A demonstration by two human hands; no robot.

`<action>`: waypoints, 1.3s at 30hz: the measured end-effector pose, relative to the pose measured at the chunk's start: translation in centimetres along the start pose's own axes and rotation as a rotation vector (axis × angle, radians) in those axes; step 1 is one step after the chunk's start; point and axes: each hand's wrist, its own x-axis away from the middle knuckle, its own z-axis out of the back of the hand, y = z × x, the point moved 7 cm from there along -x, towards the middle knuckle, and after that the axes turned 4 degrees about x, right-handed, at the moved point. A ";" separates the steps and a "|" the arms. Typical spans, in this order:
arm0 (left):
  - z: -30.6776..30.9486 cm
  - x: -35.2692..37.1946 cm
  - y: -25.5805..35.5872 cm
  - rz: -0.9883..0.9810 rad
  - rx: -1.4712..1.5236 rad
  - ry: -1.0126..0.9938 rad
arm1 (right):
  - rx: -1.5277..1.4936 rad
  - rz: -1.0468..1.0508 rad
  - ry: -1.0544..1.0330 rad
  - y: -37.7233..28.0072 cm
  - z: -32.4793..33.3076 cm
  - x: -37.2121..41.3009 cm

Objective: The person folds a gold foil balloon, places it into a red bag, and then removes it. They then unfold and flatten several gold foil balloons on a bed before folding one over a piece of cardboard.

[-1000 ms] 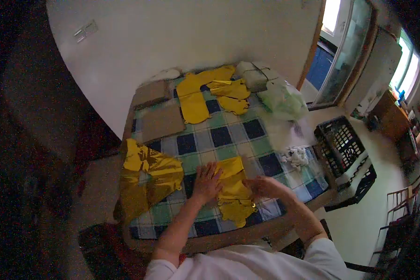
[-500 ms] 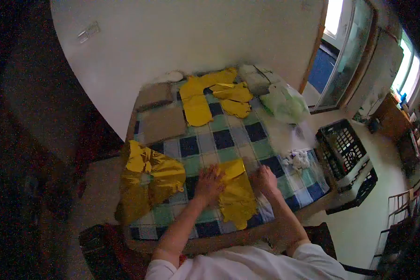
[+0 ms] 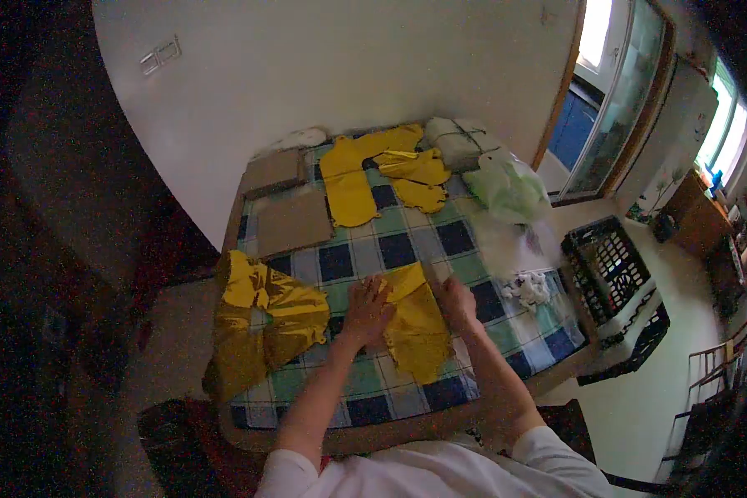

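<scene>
A flat, shiny gold foil piece (image 3: 421, 326), looking like a deflated foil balloon, lies on the checked cloth (image 3: 361, 412) between my hands. My left hand (image 3: 368, 310) rests on its left side, fingers stretched out and pressed flat. Just beyond its right edge, my right hand (image 3: 459, 305) is closed with the fingers curled in; whatever they pinch, if anything, is hidden. To the left, a larger crinkled gold foil piece (image 3: 286, 305) hangs partly over the table's left edge. More gold foil (image 3: 349, 189) is laid out at the far end.
Cardboard pieces (image 3: 292, 222) lie at the back left. A pale green plastic bag (image 3: 506, 187) and a wrapped bundle (image 3: 459, 146) sit at the back right. Crumpled white material (image 3: 529, 288) is on the right. Black crates (image 3: 607, 270) stand beyond the right edge.
The foil piece between my hands has shifted away from me and turned slightly. Both hands have moved forward with it, the right one also a little leftward.
</scene>
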 end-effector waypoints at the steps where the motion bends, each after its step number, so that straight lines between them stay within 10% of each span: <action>1: -0.1 -0.6 -0.4 0.016 -0.027 -0.016 | 0.009 -0.047 -0.013 -0.9 0.5 -0.2; 14: 0.7 0.3 -1.4 -0.091 0.044 0.169 | -0.453 -0.082 -0.211 7.2 13.4 12.8; 19: 3.0 0.1 -0.7 -0.002 0.059 0.022 | -0.772 -0.125 -0.012 -2.2 21.6 14.5; 27: 0.4 -0.6 -1.8 -0.066 -0.021 0.014 | -0.911 -0.086 0.022 0.6 8.3 11.8; 31: 0.7 -0.8 -1.6 -0.018 0.016 0.024 | -0.579 0.010 -0.002 -1.6 10.6 13.5; 35: 1.3 -0.2 -0.9 -0.027 0.048 0.063 | -0.898 -0.180 -0.059 2.1 7.8 14.1; 39: 1.7 -0.2 -1.0 -0.007 0.078 0.035 | -0.094 0.040 -0.063 -0.7 9.8 14.6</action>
